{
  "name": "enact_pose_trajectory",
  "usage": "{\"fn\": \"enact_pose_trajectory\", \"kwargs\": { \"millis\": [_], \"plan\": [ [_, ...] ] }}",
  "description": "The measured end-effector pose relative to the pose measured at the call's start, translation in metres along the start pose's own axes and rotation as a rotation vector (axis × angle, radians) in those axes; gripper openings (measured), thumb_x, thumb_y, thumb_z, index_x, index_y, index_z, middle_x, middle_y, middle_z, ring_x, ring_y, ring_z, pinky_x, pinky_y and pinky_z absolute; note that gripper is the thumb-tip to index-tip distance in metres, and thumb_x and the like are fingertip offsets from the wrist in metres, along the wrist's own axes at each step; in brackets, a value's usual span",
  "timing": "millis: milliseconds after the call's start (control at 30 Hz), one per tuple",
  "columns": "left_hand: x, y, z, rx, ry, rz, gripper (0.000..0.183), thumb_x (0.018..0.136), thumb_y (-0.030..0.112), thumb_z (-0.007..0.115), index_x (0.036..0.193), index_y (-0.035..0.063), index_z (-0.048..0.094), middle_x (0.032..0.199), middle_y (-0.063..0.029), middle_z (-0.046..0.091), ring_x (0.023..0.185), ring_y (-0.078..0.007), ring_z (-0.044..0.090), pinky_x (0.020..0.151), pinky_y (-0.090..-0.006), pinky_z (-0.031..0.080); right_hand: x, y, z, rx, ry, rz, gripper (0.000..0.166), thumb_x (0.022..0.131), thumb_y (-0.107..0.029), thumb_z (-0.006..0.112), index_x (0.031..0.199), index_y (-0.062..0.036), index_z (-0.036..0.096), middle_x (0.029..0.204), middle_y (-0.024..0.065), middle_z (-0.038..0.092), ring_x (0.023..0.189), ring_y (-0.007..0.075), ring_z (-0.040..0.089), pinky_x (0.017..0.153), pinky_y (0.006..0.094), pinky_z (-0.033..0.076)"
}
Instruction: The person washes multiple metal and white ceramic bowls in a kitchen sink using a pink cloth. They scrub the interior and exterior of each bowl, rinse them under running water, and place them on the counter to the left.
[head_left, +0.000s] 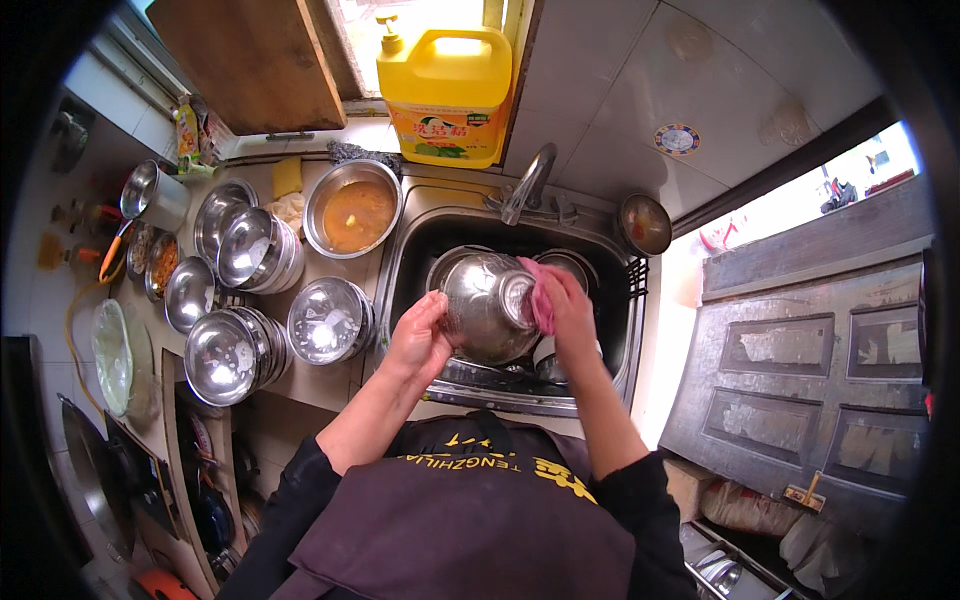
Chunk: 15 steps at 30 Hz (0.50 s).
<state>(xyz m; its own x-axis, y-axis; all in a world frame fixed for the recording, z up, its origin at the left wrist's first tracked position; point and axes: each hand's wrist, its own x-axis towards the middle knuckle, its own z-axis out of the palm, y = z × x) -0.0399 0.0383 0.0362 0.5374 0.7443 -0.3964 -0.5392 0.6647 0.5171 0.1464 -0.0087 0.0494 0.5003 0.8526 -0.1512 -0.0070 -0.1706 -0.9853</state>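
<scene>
A wet stainless-steel bowl (480, 315) is tilted over the sink (634, 360), its round foot facing right and upward. My left hand (420, 334) grips it at the left edge. In my right hand (566, 304) is a bunched pink cloth (541, 300), pressed against the bowl beside the foot. More metal bowls lie in the basin beneath, partly covered by the held one. One of them, a steel bowl (574, 266), shows behind my right hand.
Stacked steel bowls (225, 356) crowd the counter at left. A basin of orange-brown liquid (356, 210) stands near the sink's left rim. The faucet (529, 184) rises behind the sink, beside a yellow detergent jug (446, 97). Another metal bowl (643, 225) rests at the back-right corner.
</scene>
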Motion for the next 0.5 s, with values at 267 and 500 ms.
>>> {"fn": "enact_pose_trajectory", "kwargs": {
  "millis": [267,500],
  "plan": [
    [-0.003,-0.003,0.007,0.338,-0.013,0.108,0.010,0.085,0.010,0.049,0.093,0.0041,0.049,0.081,-0.0015,0.055,0.070,-0.0076,0.053,0.064,-0.0229,0.045,-0.036,-0.003,0.021,-0.526,0.091,-0.672,0.020,0.075,-0.008,0.052,0.094,-0.0051,0.056,0.103,0.0124,0.049,0.096,0.0306,0.045,0.085,0.0379,0.036],
    [-0.002,-0.013,0.023,0.193,-0.044,-0.016,0.018,0.084,0.009,0.050,0.100,0.0019,0.045,0.090,-0.0063,0.057,0.080,-0.0116,0.055,0.070,-0.0233,0.045,-0.005,-0.019,0.027,-0.499,0.169,-0.572,0.020,0.076,-0.008,0.055,0.095,-0.0037,0.055,0.094,0.0126,0.053,0.091,0.0260,0.051,0.081,0.0320,0.040]
  ]
}}
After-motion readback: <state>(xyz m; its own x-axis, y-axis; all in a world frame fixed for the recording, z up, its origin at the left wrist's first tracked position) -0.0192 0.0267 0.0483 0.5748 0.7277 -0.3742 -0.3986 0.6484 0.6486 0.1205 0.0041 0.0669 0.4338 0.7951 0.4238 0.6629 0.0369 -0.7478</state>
